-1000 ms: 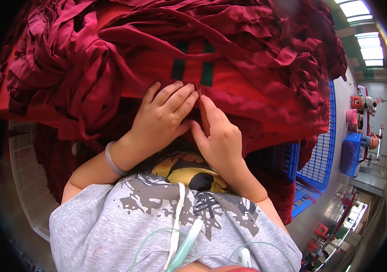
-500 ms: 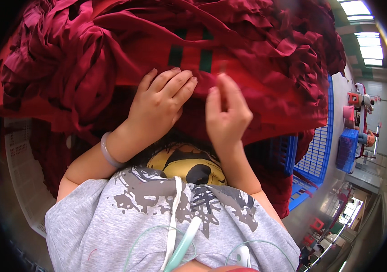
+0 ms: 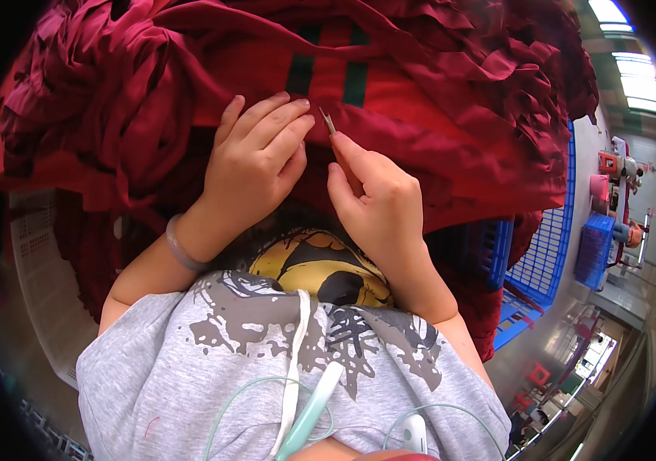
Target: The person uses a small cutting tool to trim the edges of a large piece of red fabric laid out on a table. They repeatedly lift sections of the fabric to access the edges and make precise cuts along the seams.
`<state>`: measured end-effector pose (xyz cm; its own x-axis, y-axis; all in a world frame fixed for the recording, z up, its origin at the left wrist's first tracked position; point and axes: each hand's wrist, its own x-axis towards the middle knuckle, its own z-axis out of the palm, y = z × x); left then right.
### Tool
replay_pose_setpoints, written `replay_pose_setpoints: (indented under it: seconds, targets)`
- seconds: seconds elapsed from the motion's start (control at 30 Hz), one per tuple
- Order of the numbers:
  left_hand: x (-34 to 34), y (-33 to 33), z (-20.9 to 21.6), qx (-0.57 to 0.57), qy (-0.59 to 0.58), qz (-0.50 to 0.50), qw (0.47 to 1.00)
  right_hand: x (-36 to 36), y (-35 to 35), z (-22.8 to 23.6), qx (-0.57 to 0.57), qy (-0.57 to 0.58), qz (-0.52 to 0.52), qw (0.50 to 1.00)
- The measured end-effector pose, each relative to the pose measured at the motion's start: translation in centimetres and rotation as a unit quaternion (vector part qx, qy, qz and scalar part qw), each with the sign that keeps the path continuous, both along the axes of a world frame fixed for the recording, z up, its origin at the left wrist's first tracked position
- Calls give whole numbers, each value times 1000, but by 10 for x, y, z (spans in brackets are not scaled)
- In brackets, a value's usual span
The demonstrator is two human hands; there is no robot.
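My left hand rests with its fingers stretched out at the edge of the dark red fabric; its thumb is lower and apart from the fingertips. Closed around a slim metal tool with a forked tip is my right hand. The tip points up and left, close to my left fingertips, over the fabric. Whether it touches the cloth, I cannot tell. Most of the tool's handle is hidden inside my hand.
Heaps of dark red fabric strips cover a bright red surface with two green stripes. A blue plastic crate stands at the right, a white crate at the left. Farther right are red stools and people.
My right hand has turned and shifted slightly left, so the metal tool now shows clearly. My left hand has moved a little up and left, its fingers still extended.
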<state>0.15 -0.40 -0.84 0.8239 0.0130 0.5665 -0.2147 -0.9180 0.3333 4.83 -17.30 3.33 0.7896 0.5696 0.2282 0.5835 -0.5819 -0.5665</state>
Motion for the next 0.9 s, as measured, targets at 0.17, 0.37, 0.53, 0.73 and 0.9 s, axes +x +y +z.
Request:
replay_pose_setpoints:
  seconds: [0.17,0.37,0.53,0.73,0.9]
  targets:
    - [3,0,5,41,6,-4,999,-2,5,3,-20,-9,-3,1000]
    - [7,2,5,25,8,-24,999,5,10,-11,38,-69,10,997]
    - [6,1,8,18,19,-27,999,30,10,-9,156,-166,-72,971]
    - [7,1,8,3,12,-30,999,0,-2,3,7,-65,12,998]
    - [7,2,4,9,2,-33,999,16,11,-11,6,-121,-24,992]
